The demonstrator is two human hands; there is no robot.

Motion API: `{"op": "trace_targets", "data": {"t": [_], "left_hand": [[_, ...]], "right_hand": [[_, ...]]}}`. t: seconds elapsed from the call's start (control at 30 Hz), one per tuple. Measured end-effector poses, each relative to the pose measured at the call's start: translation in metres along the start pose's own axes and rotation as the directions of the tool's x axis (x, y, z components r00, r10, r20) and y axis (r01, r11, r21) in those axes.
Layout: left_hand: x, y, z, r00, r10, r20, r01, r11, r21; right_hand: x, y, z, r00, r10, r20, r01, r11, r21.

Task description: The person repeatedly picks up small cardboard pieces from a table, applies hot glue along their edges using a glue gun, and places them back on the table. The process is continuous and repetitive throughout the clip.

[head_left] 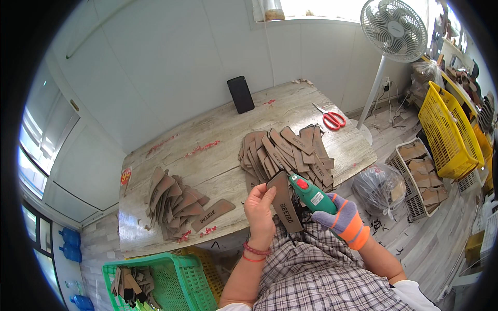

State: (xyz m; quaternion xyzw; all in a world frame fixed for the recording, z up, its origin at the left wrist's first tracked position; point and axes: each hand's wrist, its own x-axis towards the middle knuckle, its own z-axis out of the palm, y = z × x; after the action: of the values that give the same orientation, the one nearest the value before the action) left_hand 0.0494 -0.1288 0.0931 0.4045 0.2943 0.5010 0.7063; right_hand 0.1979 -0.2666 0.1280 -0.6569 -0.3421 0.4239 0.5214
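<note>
Brown strip (285, 203) pinched upright in left hand (260, 210), just below nearer pile (285, 153) at table (218, 171) edge; long axis near vertical. Right hand (342, 220), gloved, wrapped round green tool (311, 194), tip touching strip's top from right.

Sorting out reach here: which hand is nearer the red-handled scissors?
Right. The gloved right hand, holding the green tool, sits below the scissors; the left hand is farther left.
</note>
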Motion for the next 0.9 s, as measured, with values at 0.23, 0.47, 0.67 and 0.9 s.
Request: {"op": "trace_targets", "data": {"t": [0.23, 0.47, 0.67, 0.9], "left_hand": [[0.008, 0.006, -0.015, 0.997, 0.029, 0.071, -0.03, 1.0, 0.009], [0.011, 0.028, -0.024, 0.982, 0.047, 0.181, -0.082, 0.978, 0.193], [0.011, 0.048, -0.033, 0.967, 0.03, 0.251, -0.114, 0.938, 0.326], [0.015, 0.066, -0.041, 0.949, 0.032, 0.314, -0.2, 0.832, 0.517]], "right_hand": [[0.0, 0.004, -0.002, 0.999, 0.002, 0.048, -0.002, 1.0, -0.001], [-0.003, -0.002, -0.006, 0.995, -0.017, 0.094, 0.022, 0.998, -0.058], [-0.004, -0.004, -0.01, 0.988, 0.011, 0.152, 0.008, 0.992, -0.124], [-0.006, -0.007, -0.015, 0.982, -0.041, 0.184, 0.094, 0.952, -0.293]]}}
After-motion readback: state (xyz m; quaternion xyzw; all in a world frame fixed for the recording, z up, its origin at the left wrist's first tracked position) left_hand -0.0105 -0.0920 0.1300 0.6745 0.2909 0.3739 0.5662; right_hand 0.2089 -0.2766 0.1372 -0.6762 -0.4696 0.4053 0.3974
